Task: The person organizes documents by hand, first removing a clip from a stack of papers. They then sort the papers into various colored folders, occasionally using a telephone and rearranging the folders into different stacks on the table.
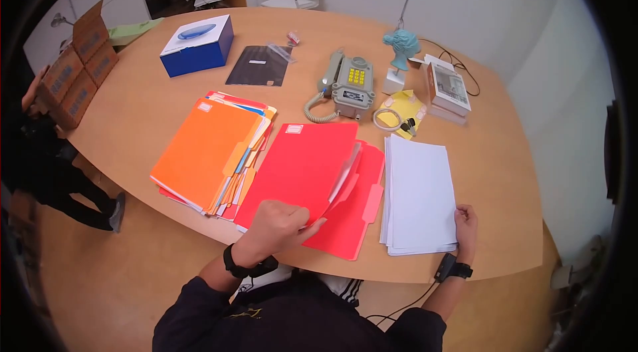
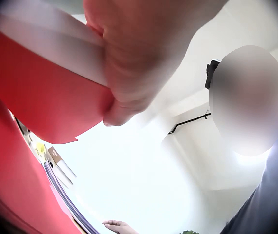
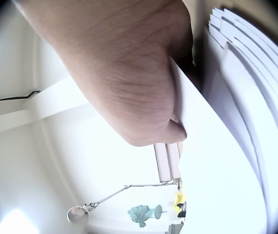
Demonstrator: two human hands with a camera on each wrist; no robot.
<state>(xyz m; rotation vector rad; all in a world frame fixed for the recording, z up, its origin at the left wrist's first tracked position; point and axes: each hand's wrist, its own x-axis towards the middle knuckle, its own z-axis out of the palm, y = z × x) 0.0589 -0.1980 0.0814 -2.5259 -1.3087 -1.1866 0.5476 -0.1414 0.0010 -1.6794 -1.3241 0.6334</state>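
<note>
At the near edge of the table, my left hand [image 1: 282,224] grips the right edge of a red file folder [image 1: 296,159], lifting that side. White paper [image 2: 83,48] shows against the red cover right at the fingers in the left wrist view. Beneath it lies another red folder [image 1: 365,219] with a side tab. My right hand [image 1: 466,224] pinches the right edge of a stack of white paper [image 1: 419,192]. In the right wrist view, a sheet [image 3: 212,161] runs up under the thumb, apart from the lower sheets [image 3: 246,92].
Left of the red folders sits a pile topped by an orange folder [image 1: 206,146]. Farther back are a blue box [image 1: 199,53], a black folder [image 1: 256,66], a grey telephone [image 1: 349,89], a teal bust [image 1: 401,46] and books [image 1: 448,89]. Another person [image 1: 60,166] stands by cardboard boxes [image 1: 76,83].
</note>
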